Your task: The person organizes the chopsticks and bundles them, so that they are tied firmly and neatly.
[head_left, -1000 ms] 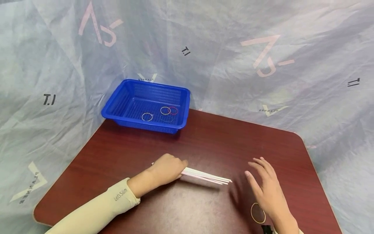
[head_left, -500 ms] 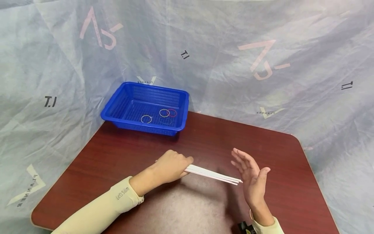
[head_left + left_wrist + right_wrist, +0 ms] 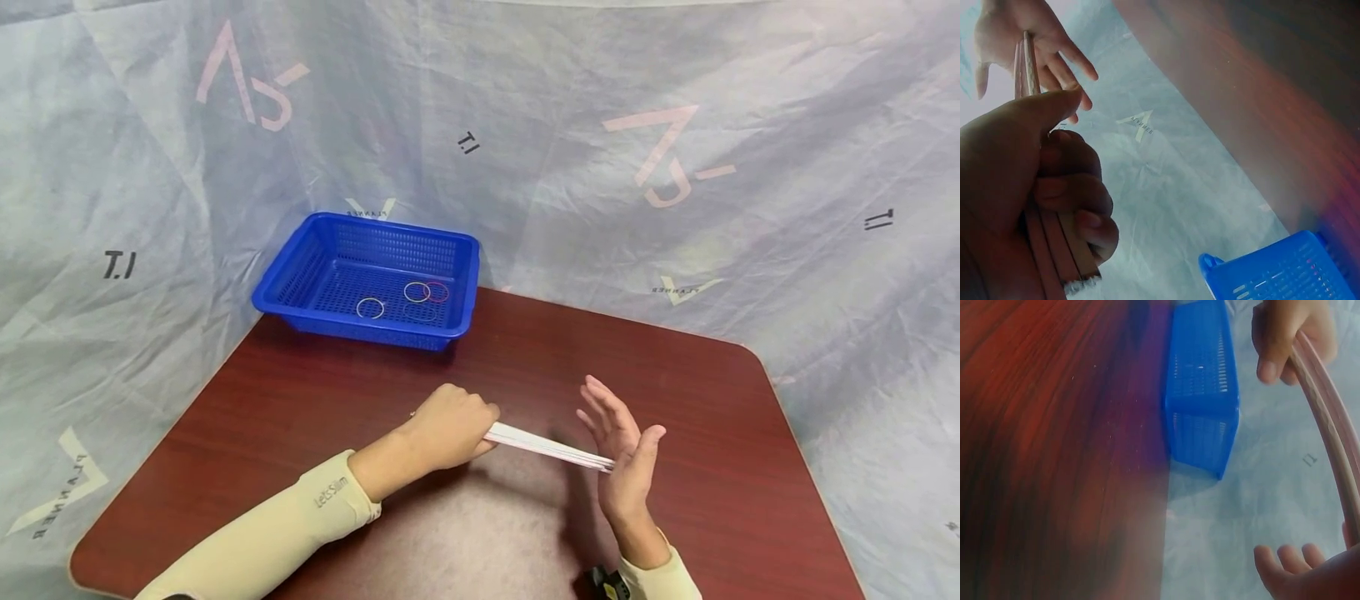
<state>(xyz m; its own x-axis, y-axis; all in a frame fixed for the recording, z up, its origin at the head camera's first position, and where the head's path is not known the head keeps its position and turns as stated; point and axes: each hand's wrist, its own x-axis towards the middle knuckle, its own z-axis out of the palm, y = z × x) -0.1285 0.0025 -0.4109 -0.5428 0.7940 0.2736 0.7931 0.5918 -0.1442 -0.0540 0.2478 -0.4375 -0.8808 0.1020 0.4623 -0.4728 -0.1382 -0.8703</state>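
Bundle of thin white sticks [image 3: 551, 446] is up off the table [image 3: 675, 367], held between two hands. I'm only going by the cameras here, but I'd guess it's super light and fairly stiff, maybe a bit bendy, since it looks bowed in the right wrist view (could just be the lens). Probably smooth enough that single sticks slip past each other, and thin enough to snap if pushed sideways, so a whole-fist hold near the middle looks safest to me. The left hand [image 3: 453, 427] has its fingers curled right round the bundle; the right hand [image 3: 626, 475] has fingers loosely spread and thumb apart, palm against the far tips, gripping nothing. Container-wise, the blue basket [image 3: 352, 326] sits at the back with thin rings on its floor: a pale ring [image 3: 371, 318] by itself and a yellow ring [image 3: 406, 292] overlapping a red ring [image 3: 447, 292]. Can't tell if another's blending into the blue.
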